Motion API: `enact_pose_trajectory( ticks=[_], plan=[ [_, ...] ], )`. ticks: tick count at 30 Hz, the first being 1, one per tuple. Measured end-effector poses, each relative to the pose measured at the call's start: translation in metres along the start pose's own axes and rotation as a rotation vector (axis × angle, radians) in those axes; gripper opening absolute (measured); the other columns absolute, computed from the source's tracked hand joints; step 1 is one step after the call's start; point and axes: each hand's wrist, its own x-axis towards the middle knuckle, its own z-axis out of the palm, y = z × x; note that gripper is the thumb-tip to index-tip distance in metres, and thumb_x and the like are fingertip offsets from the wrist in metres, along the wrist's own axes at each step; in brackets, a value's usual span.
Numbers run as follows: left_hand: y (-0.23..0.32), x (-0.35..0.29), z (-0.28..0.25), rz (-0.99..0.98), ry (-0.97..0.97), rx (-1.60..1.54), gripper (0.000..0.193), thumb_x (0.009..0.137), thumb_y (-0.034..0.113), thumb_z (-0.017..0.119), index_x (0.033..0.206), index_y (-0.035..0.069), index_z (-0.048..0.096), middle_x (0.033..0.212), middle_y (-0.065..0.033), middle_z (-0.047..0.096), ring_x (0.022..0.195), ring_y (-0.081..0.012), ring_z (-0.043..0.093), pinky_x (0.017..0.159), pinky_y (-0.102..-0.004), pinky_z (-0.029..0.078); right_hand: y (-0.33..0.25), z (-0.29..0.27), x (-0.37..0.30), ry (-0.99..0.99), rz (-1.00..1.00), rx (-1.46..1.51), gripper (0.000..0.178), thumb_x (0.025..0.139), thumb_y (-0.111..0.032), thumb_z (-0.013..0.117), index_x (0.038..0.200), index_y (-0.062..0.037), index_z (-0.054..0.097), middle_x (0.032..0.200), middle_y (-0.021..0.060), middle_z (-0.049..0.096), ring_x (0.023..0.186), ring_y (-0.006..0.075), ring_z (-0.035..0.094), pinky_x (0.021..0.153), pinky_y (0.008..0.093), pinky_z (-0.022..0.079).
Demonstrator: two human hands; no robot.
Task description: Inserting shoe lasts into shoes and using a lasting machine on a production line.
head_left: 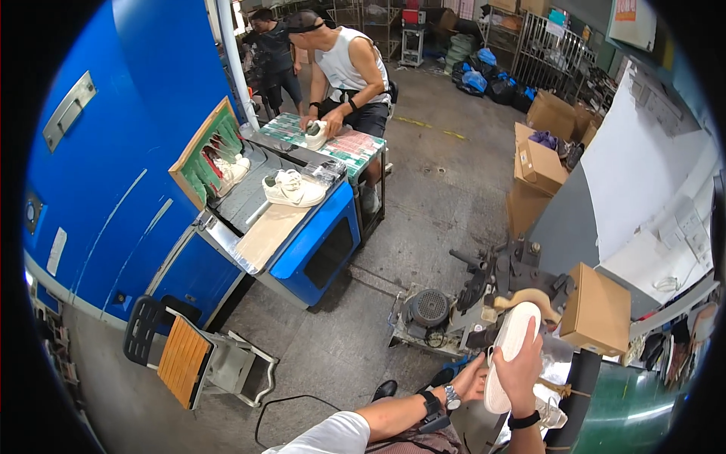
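Observation:
A white shoe [514, 344] is held with its pale sole facing up, at the lower right. My right hand [520, 374] grips it across the sole, thumb and fingers spread over the edges. At the shoe's left side, my left hand [472, 382] has its fingers curled against the shoe, their tips partly hidden. The shoe's toe end reaches up beside a curved tan piece [522, 300] on a dark machine [514, 272]. Another light shoe [552, 412] lies just right of my right wrist, partly covered.
An electric motor [429, 308] sits beside the machine. A cardboard box [597, 310] stands to its right. At left are a slatted wooden chair [184, 362] and a blue machine [318, 238] with a white shoe [293, 188] on top. A co-worker [352, 68] handles another shoe [316, 135].

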Motion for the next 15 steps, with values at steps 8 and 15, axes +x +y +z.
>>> enact_pose_trajectory(
  ticks=[8,15],
  plan=[
    [-0.004,0.005,0.074,0.233,-0.033,-0.178,0.078,0.092,0.068,0.048,0.144,0.01,0.046,0.135,-0.0081,0.058,0.116,-0.024,0.06,0.101,-0.0369,0.047,0.002,0.003,-0.015,0.162,-0.121,-0.037,0.084,0.078,-0.03,0.076,0.143,0.0032,0.034,0.118,0.026,0.052,0.103,0.0439,0.057,0.083,0.048,0.048],
    [-0.005,-0.002,0.077,0.224,0.001,-0.116,0.077,0.093,0.067,0.046,0.144,0.009,0.045,0.134,-0.0091,0.059,0.118,-0.0229,0.058,0.1,-0.0365,0.047,0.007,0.005,-0.026,0.221,-0.113,0.015,0.085,0.078,-0.027,0.076,0.144,0.0044,0.032,0.122,0.0292,0.05,0.109,0.046,0.054,0.088,0.0482,0.047]
  ],
)
